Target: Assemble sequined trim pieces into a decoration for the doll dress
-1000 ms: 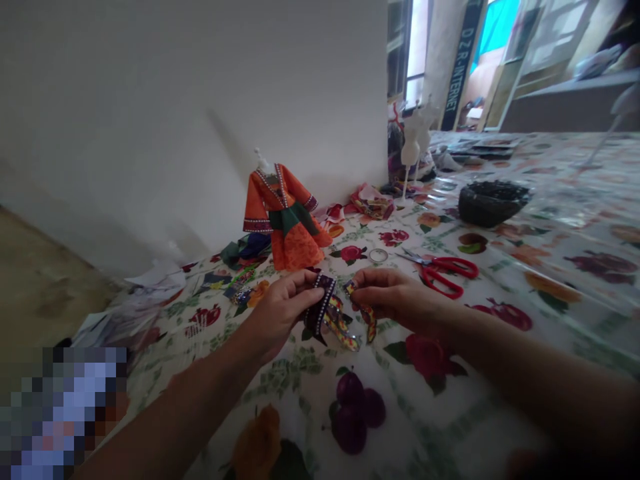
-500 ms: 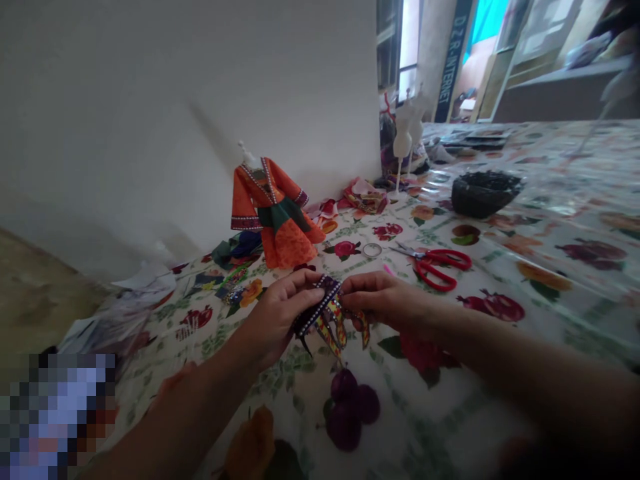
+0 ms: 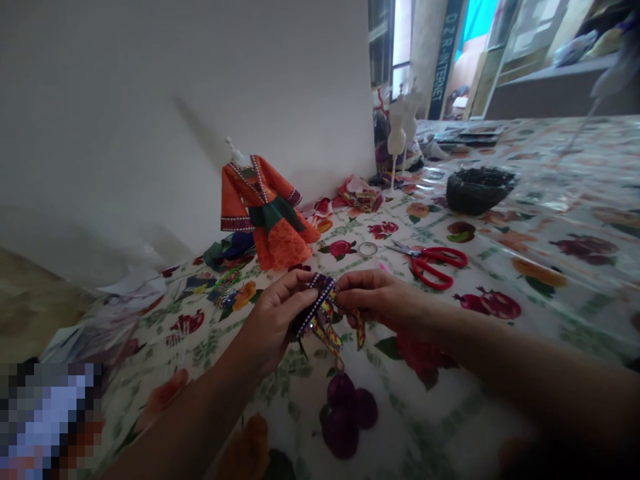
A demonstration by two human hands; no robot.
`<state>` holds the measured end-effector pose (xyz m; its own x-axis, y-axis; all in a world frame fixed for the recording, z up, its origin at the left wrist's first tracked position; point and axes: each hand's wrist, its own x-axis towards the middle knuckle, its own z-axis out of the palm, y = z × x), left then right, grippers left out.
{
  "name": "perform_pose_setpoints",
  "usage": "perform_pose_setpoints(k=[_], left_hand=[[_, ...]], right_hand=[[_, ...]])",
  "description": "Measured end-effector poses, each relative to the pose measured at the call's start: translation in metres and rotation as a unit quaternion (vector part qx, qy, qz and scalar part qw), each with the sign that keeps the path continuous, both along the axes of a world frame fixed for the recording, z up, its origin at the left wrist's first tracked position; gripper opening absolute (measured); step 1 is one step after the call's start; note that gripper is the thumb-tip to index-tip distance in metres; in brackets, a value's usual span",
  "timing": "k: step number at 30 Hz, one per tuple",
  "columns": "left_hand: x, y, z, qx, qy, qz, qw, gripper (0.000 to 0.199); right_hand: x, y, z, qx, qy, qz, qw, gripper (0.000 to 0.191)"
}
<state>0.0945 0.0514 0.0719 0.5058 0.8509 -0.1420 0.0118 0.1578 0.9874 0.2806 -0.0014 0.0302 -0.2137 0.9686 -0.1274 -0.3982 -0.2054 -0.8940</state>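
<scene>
Between my hands is a small dark purple piece of cloth (image 3: 315,310) edged with white dotted trim. My left hand (image 3: 280,313) pinches it, thumb on top. A patterned yellow, red and black ribbon (image 3: 327,337) hangs from it in loops. My right hand (image 3: 375,297) is closed, its fingertips on the ribbon at the cloth's right edge; the exact grip is partly hidden. Beyond the hands, a miniature orange and green dress (image 3: 270,207) with matching dotted trim stands on a small white stand. To the right lie red-handled scissors (image 3: 433,263), beside a small ring (image 3: 367,249).
The table carries a fruit-and-flower cloth (image 3: 480,373). Farther back are a black bowl-like container (image 3: 480,190), white miniature mannequins (image 3: 397,137) and a pile of fabric scraps (image 3: 360,193). Beaded scraps (image 3: 227,293) and clear plastic (image 3: 130,293) lie left, by the wall (image 3: 175,87).
The view has shifted slightly, so everything sits a little farther left. Both hands keep hold of the cloth and ribbon; the ribbon loops have shifted slightly.
</scene>
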Motion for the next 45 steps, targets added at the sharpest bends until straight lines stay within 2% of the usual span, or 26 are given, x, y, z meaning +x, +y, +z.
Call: perform_pose_setpoints(k=[8,21,27,33,41,45], left_hand=[[0.0018,0.0001,-0.0006,0.003,-0.012,-0.002,1.0,0.019],[0.0021,0.002,-0.0063,-0.077,-0.024,0.039,0.996,0.024],[0.0053,-0.0003,-0.008,-0.109,-0.053,-0.003,0.993,0.026],[0.0039,-0.002,-0.0061,-0.1,-0.049,0.043,0.993,0.026],[0.0069,-0.0041,-0.0057,-0.114,-0.052,0.053,0.991,0.026],[0.004,-0.0015,-0.0055,-0.095,-0.05,0.063,0.992,0.029]], right_hand=[[-0.0001,-0.0013,0.002,0.001,-0.001,0.007,1.0,0.008],[0.0001,-0.0014,-0.0002,-0.003,0.002,0.006,1.0,0.013],[-0.0001,-0.0023,-0.001,-0.001,0.002,0.017,1.0,0.008],[0.0007,-0.0016,-0.0043,0.009,-0.027,0.018,0.999,0.007],[-0.0003,-0.0015,-0.005,0.007,0.002,0.023,1.0,0.005],[-0.0002,-0.0012,-0.0061,0.006,-0.003,0.022,1.0,0.011]])
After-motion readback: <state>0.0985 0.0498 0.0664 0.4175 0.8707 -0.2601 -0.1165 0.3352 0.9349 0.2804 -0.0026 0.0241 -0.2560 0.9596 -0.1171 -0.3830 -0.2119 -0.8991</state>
